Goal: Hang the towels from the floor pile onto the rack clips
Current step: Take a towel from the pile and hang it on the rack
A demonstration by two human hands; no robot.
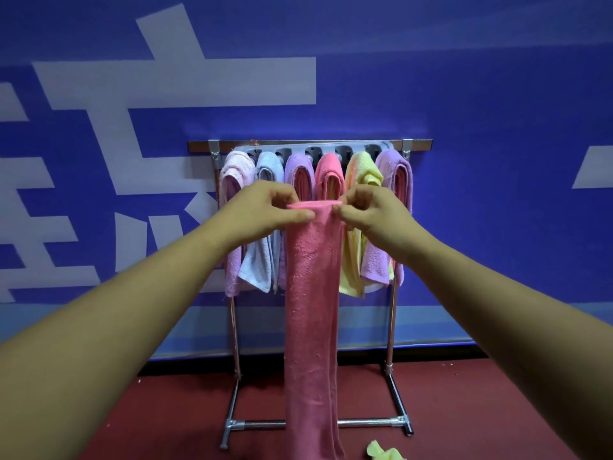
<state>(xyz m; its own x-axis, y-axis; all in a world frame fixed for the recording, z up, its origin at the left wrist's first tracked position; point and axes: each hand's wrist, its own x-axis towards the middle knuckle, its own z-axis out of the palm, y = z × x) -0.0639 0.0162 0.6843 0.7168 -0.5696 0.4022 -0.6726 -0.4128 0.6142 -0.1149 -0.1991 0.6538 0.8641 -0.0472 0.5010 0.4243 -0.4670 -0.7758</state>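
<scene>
Left hand point(265, 210) and right hand point(371, 212) each pinch one end of the top edge of a folded pink towel point(311, 310) between thumb and curled fingers, holding it up in front of a metal rack point(233, 327). The towel hangs straight down in a long narrow band between two outstretched bare forearms, and its lower end runs out of view at the bottom. Behind it, six more hang from a grey clip strip point(331, 148) under the rack's top bar. From left they are a pale pink towel point(232, 180), a light blue towel point(268, 164), a purple towel point(298, 167), a coral towel point(328, 167), a yellow towel point(361, 167) and a lilac towel point(394, 167), packed side by side. The held towel covers the lower parts of the purple and coral ones. The rack stands on a dark red floor point(481, 410) against a blue wall point(497, 94) with large white lettering. A crumpled yellow-green towel point(381, 453) lies on the floor in front of the rack's right foot, partly cut off.
</scene>
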